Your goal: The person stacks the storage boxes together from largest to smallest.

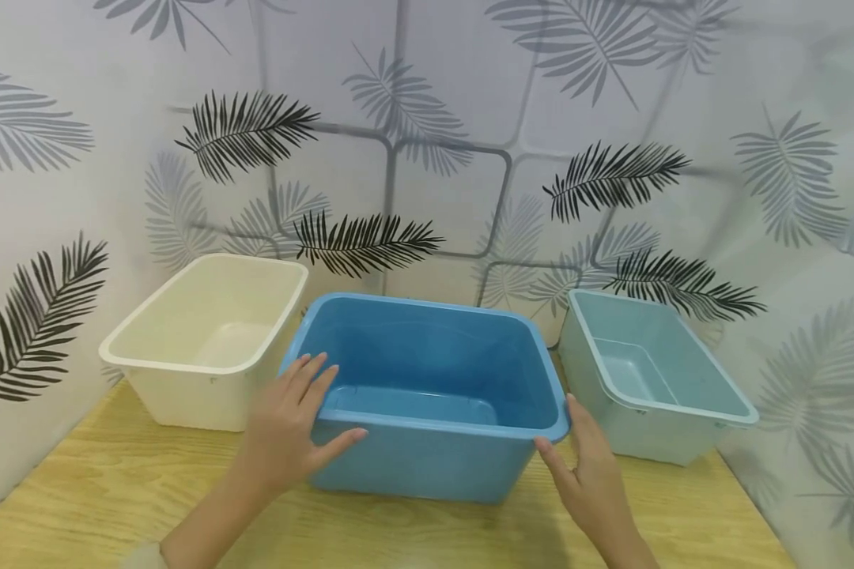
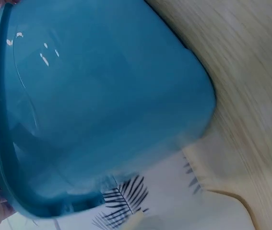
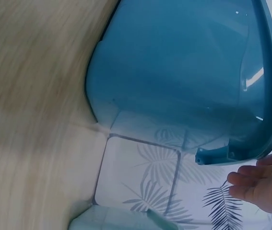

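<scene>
A blue plastic tub (image 1: 427, 466) stands on the wooden table in the middle of the head view, its open top tilted toward me. My left hand (image 1: 281, 431) lies over its front left corner, fingers spread across the rim and thumb stretched along the outer front wall. At the front right corner is my right hand (image 1: 591, 474), thumb by the front rim and fingers along the right side. The right wrist view shows those fingers (image 3: 255, 184) just beyond the rim corner. Both wrist views look at the tub's outer wall (image 2: 102, 86).
To the left stands a cream tub (image 1: 206, 395), close to my left hand. A pale green tub (image 1: 655, 427) is on the right. Behind them rises a wall (image 1: 455, 103) with a leaf pattern. The wooden table (image 1: 78, 506) runs along the front.
</scene>
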Motion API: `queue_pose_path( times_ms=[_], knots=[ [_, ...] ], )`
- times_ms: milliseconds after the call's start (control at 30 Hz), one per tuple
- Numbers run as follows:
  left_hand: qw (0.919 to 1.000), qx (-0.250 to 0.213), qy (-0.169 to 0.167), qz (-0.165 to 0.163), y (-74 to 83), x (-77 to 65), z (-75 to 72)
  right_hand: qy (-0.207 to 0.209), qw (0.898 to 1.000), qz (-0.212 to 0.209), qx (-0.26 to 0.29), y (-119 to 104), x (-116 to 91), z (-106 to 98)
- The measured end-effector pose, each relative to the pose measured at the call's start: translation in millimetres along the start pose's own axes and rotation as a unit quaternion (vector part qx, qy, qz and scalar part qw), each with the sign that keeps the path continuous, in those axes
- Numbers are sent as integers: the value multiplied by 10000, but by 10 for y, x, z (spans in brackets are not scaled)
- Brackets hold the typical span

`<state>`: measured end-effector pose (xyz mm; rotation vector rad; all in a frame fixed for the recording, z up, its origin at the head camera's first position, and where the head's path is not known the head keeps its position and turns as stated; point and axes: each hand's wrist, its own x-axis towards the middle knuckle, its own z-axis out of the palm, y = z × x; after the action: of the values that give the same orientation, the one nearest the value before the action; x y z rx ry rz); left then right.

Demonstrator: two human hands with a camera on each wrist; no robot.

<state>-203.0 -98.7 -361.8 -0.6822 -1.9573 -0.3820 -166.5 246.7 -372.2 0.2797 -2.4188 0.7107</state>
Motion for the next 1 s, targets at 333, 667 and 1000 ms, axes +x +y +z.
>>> queue_pose_path(
  times_ms=[333,667,1000],
  knots=[
    [9981,-180,-373,463,309,130,189,489,9987,-84,-89,160,-52,-112],
    [9918,-289,-1071,640,763,312,313,439,9982,53,-402,302,-98,-219],
    [9839,-675,-1243,1095,1086,482,545,685,9960,-259,-512,504,-114,-268]
  ],
)
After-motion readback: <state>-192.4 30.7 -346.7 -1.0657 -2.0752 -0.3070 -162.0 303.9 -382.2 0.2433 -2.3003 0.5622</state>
